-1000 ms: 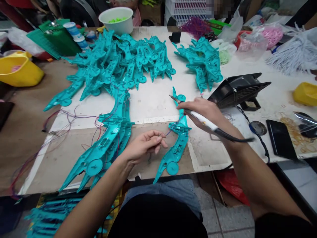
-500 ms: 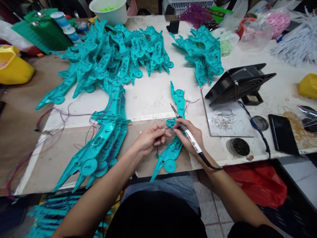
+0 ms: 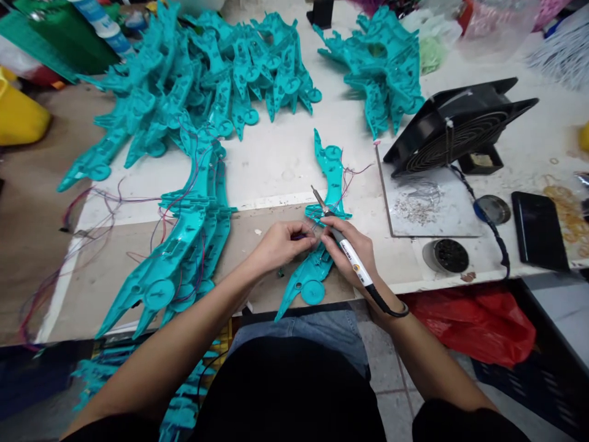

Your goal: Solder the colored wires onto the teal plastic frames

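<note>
My right hand [image 3: 352, 248] holds a soldering iron [image 3: 352, 255] with a white and grey handle, its metal tip pointing up and away to the left. My left hand [image 3: 288, 244] is pinched on thin wires [image 3: 301, 236] close to the right fingertips. Both hands are over a single turquoise plastic part [image 3: 329, 169], whose middle they partly hide. Red and blue wires [image 3: 350, 178] stick out from its upper right side. To the left lies a stack of similar turquoise parts [image 3: 184, 245] with loose wires.
Heaped turquoise parts [image 3: 243, 67] fill the back, with a smaller pile [image 3: 386, 73] to their right. A black fan [image 3: 460, 126] stands on a board [image 3: 414, 209] at right, near a round tin [image 3: 445, 255] and a black phone-like slab [image 3: 539, 231].
My left fingers have closed in a pinch on the wires near my right fingertips. The view has tipped downward, so the table's things appear higher.
</note>
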Demonstrator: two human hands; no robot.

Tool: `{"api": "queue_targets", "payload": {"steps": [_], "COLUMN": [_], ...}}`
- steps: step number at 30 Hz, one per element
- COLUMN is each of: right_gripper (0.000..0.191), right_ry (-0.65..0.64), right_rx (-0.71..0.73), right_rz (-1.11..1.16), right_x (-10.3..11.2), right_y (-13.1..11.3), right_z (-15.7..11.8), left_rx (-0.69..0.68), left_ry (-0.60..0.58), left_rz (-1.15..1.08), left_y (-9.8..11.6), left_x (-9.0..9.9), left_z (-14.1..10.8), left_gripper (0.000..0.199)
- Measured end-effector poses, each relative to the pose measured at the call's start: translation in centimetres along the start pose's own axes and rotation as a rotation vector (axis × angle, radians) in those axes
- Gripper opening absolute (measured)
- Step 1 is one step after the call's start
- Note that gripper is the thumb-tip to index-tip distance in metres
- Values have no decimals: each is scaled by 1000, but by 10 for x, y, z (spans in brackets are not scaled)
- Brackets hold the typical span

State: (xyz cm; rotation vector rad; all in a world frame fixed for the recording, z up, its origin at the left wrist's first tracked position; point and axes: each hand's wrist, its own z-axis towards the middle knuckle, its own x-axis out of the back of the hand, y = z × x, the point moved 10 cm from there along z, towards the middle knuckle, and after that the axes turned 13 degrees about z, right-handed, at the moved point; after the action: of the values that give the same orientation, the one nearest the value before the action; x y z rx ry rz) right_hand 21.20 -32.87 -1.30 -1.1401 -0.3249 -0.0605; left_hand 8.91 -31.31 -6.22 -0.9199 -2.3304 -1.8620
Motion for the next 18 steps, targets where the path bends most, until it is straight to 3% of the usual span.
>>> {"api": "queue_targets", "payload": {"steps": [7,11,18], "right_gripper": [23,24,29], "right_ry": [123,104,52], "right_rx": [131,158,144], "right_rz": [36,33,13], "right_x": [37,37,26], "right_y": [-43,-57,-51], "right_z": [-43,-68,-84], "left_rx": [76,85,41], "left_ry": [-83,-72,-37], "left_rz": [98,136,140], "left_y": [-12,-14,-12], "left_x": [-13,-14,-14], "left_z": [-15,-16,-16], "left_gripper": [22,20,14]}}
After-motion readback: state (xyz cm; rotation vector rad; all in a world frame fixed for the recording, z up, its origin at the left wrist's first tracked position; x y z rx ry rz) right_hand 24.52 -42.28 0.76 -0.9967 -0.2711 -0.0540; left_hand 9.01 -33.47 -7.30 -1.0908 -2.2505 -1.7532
